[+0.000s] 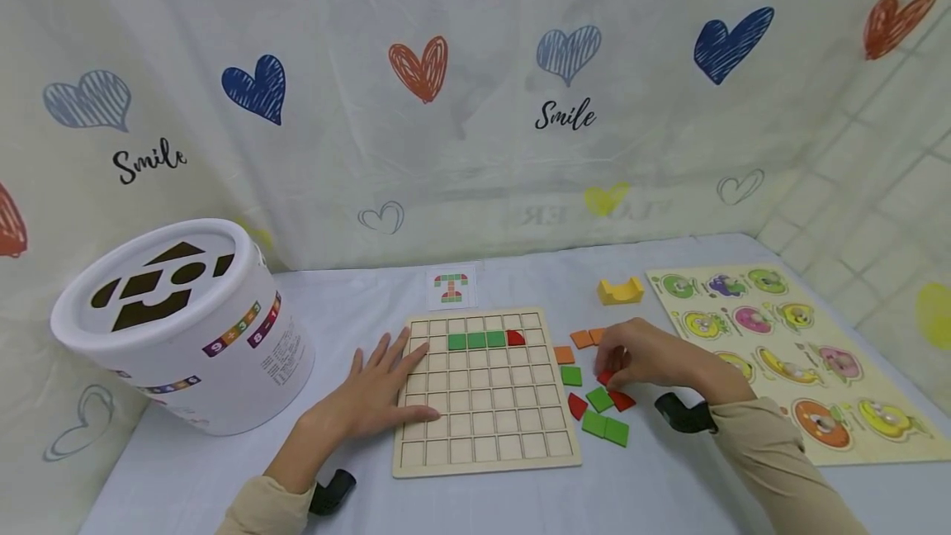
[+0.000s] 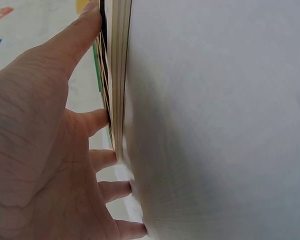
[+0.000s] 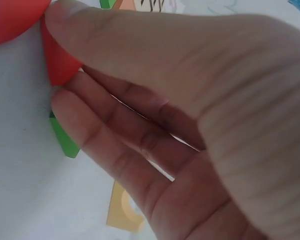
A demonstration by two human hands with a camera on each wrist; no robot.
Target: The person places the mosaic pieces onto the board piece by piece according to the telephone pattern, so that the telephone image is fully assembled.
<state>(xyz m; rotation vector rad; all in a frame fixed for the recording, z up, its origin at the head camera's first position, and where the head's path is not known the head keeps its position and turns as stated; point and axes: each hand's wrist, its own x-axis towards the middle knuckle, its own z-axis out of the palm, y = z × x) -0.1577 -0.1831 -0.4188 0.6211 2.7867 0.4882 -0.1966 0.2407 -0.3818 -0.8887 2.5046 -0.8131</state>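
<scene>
A wooden grid board (image 1: 486, 403) lies flat, with a row of green square tiles (image 1: 475, 341) and one red quarter-round tile (image 1: 516, 338) near its top. My left hand (image 1: 375, 395) rests spread over the board's left edge, thumb and index finger on the grid; in the left wrist view its fingertips (image 2: 102, 120) touch the board's side. Right of the board, my right hand (image 1: 639, 357) pinches a red quarter-round tile (image 3: 62, 60) between thumb and fingers. Under and beside that hand lie other red tiles (image 1: 577, 406), green square tiles (image 1: 605, 428) and orange square tiles (image 1: 565, 355).
Behind the board lies a small pattern card (image 1: 451, 287) with a T shape of coloured pieces. A large white bucket (image 1: 282, 370) with shaped lid slots stands at left. A yellow arch block (image 1: 620, 291) and a fruit puzzle board (image 1: 765, 316) are at right.
</scene>
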